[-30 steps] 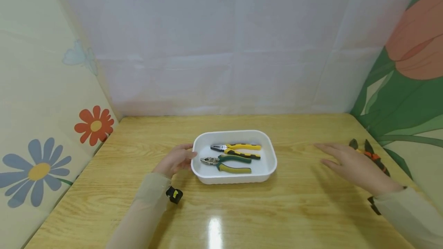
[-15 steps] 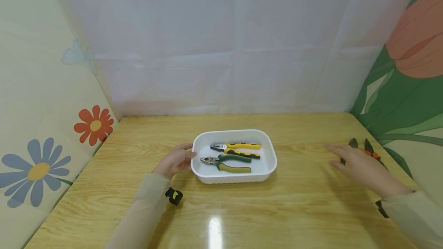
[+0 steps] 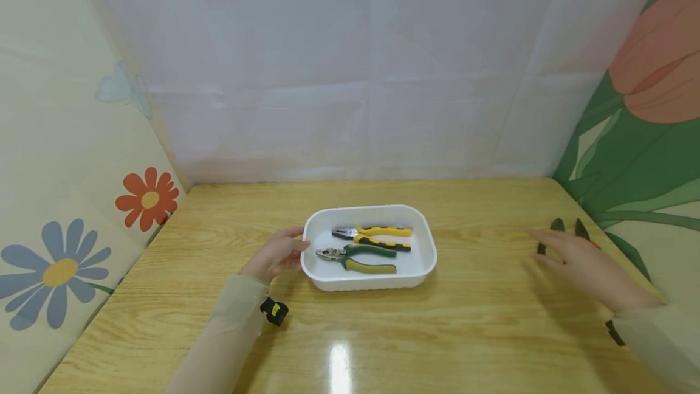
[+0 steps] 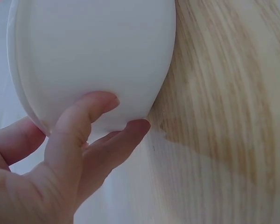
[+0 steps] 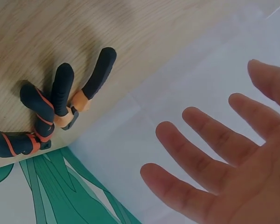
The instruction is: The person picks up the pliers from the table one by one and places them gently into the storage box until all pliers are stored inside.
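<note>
A white oval-cornered tray (image 3: 369, 283) stands mid-table. Two combination pliers lie in it: one with yellow-and-black handles (image 3: 385, 231), one with green-and-olive handles (image 3: 372, 267). My left hand (image 3: 276, 254) grips the tray's left end; in the left wrist view its fingers (image 4: 126, 140) press against the white wall. Off to the right, my right hand (image 3: 582, 263) hovers with fingers extended, holding nothing. Close to it are pliers with black-and-orange handles (image 5: 63, 88) and a second tool with black, red-striped handles (image 5: 37, 105). In the head view the hand partly hides both tools.
The wooden table (image 3: 459, 345) meets a white backdrop (image 3: 372, 78) at the rear. Flower-printed panels flank it, the left panel (image 3: 60, 138) and the right panel (image 3: 651, 151). A black wrist strap (image 3: 275, 311) is on the left wrist.
My right hand has shifted rightward and slightly nearer the body, over the tools at the right, baring more of one black handle. The left hand and tray look unchanged.
</note>
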Motion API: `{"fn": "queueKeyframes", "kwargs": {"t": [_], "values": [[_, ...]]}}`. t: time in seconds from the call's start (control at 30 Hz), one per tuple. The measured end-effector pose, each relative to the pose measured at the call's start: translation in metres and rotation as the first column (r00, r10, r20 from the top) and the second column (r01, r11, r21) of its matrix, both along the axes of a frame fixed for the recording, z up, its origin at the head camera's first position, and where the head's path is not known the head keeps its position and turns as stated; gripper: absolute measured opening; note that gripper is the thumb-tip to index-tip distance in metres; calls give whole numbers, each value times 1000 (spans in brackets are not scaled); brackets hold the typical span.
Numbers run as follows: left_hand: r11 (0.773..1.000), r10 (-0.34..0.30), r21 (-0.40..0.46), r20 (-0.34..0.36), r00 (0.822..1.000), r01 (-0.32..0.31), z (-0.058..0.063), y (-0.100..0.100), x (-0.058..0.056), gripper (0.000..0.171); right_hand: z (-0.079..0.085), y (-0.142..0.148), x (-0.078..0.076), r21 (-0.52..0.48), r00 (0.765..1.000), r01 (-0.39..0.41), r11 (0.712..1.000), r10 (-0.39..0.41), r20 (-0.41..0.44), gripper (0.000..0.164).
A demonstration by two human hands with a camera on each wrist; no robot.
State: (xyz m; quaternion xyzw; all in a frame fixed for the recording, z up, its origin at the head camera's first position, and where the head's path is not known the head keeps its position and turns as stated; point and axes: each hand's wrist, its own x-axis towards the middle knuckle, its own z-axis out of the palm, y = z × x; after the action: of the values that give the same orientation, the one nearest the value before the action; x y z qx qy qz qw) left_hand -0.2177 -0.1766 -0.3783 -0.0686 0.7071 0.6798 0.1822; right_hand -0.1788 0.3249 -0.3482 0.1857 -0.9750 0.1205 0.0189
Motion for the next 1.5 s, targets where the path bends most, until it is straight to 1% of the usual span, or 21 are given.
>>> {"fn": "queueKeyframes", "kwargs": {"t": [0.27,0.43,0.53,0.67,0.87,0.97,1.07,1.17,1.33,1.5], "values": [[1000,7,3,9,1000,-7,1,0,1,53,-6,10,-2,2,999,48,999,-48,2,50],[1000,-1,-2,1,1000,1,1,0,1,53,-6,18,-3,10,995,84,996,-84,57,52],[1000,15,-11,10,1000,-15,1,0,0,53,-5,20,-2,8,991,107,994,-107,77,54],[1000,27,-6,19,999,-27,0,0,0,53,-6,23,-3,16,990,126,992,-127,64,56],[1000,23,-2,17,1000,-23,-1,0,-1,53,-11,30,-5,52,990,134,990,-136,25,54],[1000,23,-1,18,1000,-23,-2,-1,-1,53,-12,35,-6,71,989,141,987,-144,27,54],[1000,20,5,17,1000,-20,-3,-2,-1,54,-13,40,-5,85,984,166,983,-171,58,58],[1000,21,9,15,1000,-21,-4,-2,-2,54,-15,44,-6,95,981,179,979,-185,58,56],[1000,21,8,16,1000,-21,-4,-3,-2,54,-21,49,-10,80,983,178,981,-182,35,47],[1000,22,12,23,1000,-22,-3,-3,-2,54,-25,54,-12,42,979,193,980,-195,62,47]]}}
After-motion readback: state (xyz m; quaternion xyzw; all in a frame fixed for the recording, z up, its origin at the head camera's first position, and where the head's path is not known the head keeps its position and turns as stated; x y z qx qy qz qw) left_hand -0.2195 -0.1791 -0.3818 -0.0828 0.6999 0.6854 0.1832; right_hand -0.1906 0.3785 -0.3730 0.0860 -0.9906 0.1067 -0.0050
